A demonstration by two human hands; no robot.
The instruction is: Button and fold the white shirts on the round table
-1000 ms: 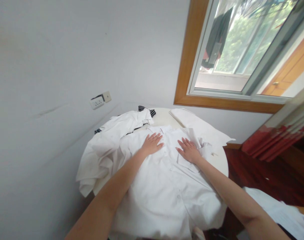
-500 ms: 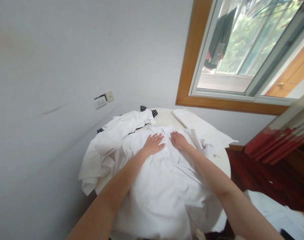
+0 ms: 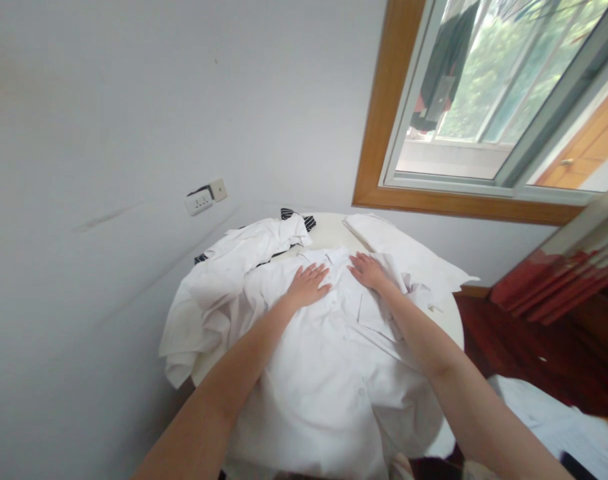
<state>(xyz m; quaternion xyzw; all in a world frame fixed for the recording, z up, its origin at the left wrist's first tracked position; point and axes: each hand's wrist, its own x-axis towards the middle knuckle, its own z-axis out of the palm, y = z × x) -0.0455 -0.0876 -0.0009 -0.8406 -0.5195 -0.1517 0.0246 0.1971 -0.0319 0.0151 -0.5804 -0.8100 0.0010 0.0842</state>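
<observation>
A white button-up shirt (image 3: 334,360) lies spread face up over a round white table (image 3: 447,320), its hem hanging off the near edge. My left hand (image 3: 309,283) rests flat on the shirt's upper chest, fingers stretched out, just left of the button line. My right hand (image 3: 367,270) lies flat near the collar on the other side, fingers extended. Neither hand holds anything.
More white garments (image 3: 224,280) are heaped at the table's left, with a black-and-white striped piece (image 3: 297,217) behind. A folded white cloth (image 3: 404,250) lies at the back right. A wall socket (image 3: 204,197), a wood-framed window (image 3: 464,120) and red-brown furniture (image 3: 544,327) surround the table.
My right hand slid from the shirt's right chest inward and up toward the collar, close to my left hand. My left hand stayed in place.
</observation>
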